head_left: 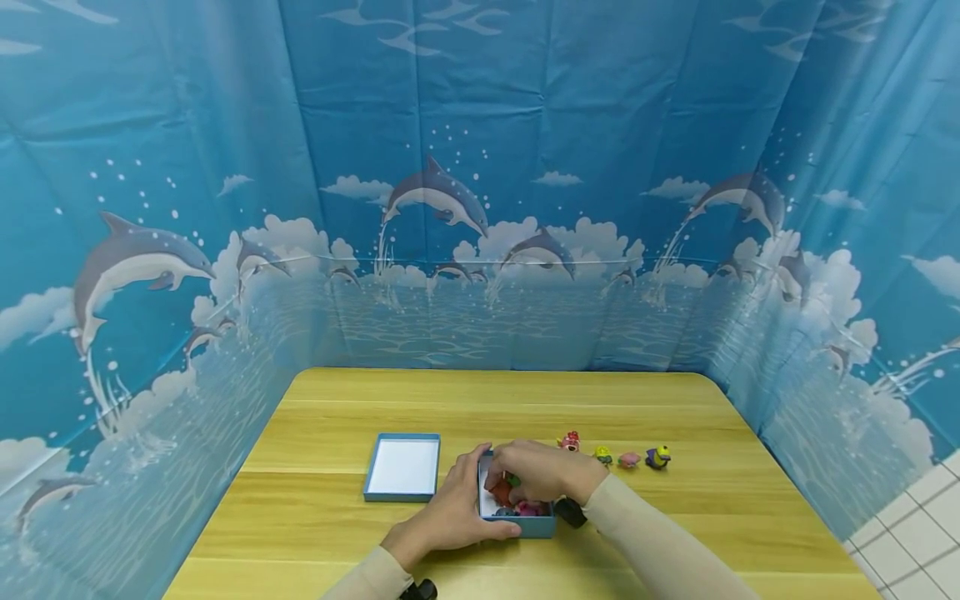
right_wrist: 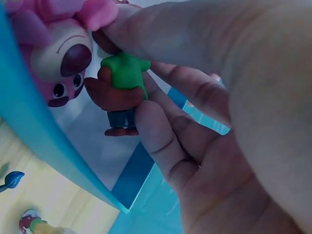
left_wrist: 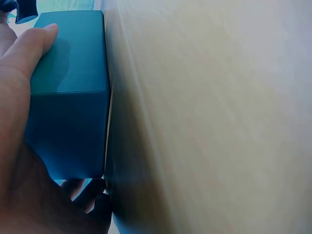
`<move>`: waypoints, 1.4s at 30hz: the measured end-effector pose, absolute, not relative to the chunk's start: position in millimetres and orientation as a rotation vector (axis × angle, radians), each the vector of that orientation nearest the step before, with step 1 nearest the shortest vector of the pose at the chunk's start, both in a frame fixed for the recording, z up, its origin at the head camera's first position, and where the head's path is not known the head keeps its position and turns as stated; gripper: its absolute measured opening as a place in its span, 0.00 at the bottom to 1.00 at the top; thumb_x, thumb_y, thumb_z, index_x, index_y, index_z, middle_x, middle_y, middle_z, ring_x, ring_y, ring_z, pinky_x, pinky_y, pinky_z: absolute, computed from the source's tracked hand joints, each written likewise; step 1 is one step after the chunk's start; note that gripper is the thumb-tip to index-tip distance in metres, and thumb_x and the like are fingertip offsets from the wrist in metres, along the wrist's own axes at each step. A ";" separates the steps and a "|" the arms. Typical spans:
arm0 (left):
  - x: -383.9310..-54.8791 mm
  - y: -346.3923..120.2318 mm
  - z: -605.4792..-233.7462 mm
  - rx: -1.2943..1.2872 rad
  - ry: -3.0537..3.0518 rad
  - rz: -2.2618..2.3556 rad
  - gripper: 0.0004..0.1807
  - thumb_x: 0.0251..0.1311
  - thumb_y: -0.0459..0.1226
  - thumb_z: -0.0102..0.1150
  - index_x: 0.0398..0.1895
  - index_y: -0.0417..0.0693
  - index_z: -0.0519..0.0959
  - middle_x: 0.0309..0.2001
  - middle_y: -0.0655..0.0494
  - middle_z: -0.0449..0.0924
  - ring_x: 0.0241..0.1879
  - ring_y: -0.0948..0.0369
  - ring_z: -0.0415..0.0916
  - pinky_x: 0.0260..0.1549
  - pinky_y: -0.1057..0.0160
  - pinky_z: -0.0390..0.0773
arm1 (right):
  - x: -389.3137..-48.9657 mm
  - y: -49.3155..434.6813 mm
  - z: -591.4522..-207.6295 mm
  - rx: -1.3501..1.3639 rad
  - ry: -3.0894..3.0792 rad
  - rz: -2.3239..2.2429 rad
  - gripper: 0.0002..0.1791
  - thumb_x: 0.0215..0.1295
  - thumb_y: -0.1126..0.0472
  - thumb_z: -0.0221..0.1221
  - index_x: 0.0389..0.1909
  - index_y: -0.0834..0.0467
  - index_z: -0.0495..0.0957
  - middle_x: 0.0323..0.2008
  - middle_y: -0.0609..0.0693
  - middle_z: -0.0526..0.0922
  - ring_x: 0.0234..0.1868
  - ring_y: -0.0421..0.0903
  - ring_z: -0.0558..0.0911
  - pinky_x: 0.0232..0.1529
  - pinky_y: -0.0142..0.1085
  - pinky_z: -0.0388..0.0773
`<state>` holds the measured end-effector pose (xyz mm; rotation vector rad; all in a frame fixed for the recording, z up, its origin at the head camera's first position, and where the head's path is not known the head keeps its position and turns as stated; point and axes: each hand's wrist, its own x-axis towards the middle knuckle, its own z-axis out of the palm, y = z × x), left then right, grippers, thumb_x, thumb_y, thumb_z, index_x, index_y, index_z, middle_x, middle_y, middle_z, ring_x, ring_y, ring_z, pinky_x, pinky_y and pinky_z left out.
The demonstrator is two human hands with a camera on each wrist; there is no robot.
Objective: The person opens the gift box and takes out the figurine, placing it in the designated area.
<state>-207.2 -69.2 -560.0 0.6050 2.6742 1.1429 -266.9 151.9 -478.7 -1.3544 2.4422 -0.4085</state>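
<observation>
A blue open-topped box [head_left: 536,527] with a white inside stands on the table. My left hand [head_left: 453,508] grips it from the left, thumb along the near wall and fingers round the far end. Inside the box, my right hand [head_left: 547,469] pinches a small toy figurine [right_wrist: 124,70] with a green shirt, brown arms and dark trousers; the fingers cover its head. Beside that figurine, in the right wrist view, lies a pink bear figurine [right_wrist: 68,53], upside down in that picture. A grey-blue toy [head_left: 505,512] shows at the box's near left corner.
A shallow blue lid [head_left: 403,467] with a white inside lies left of the box. Right of the box stand several small figurines, among them a red and pink one [head_left: 570,442] and a yellow and purple one [head_left: 658,457]. A dolphin-print curtain [head_left: 480,325] surrounds the wooden table [head_left: 315,525].
</observation>
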 end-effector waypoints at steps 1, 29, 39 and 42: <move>-206.9 -69.1 -559.6 0.607 2.674 1.141 0.76 0.63 0.75 0.76 0.99 0.54 0.42 0.90 0.42 0.58 0.83 0.47 0.69 0.76 0.35 0.80 | -266.1 152.8 -478.1 -1.352 2.445 -0.402 0.17 0.74 0.72 0.76 0.53 0.48 0.96 0.50 0.39 0.93 0.51 0.31 0.87 0.54 0.30 0.88; -204.5 -67.5 -557.2 0.597 2.676 1.132 0.76 0.63 0.75 0.76 0.99 0.53 0.43 0.89 0.42 0.60 0.80 0.48 0.70 0.73 0.35 0.81 | -258.5 181.2 -473.2 -1.367 2.526 -0.663 0.15 0.79 0.63 0.76 0.62 0.53 0.87 0.55 0.44 0.85 0.50 0.37 0.85 0.54 0.35 0.88; -203.6 -67.1 -559.5 0.577 2.682 1.123 0.75 0.62 0.76 0.77 0.99 0.55 0.44 0.87 0.44 0.62 0.77 0.50 0.72 0.70 0.37 0.83 | -255.6 185.7 -476.6 -1.301 2.487 -0.850 0.14 0.82 0.63 0.73 0.61 0.52 0.84 0.48 0.41 0.90 0.42 0.29 0.84 0.47 0.31 0.87; -204.5 -66.8 -558.8 0.587 2.695 1.128 0.76 0.62 0.75 0.77 0.98 0.54 0.44 0.87 0.44 0.62 0.77 0.50 0.71 0.70 0.37 0.83 | -255.1 186.6 -476.8 -1.298 2.490 -0.883 0.14 0.82 0.63 0.72 0.62 0.52 0.83 0.46 0.41 0.90 0.41 0.29 0.85 0.46 0.30 0.87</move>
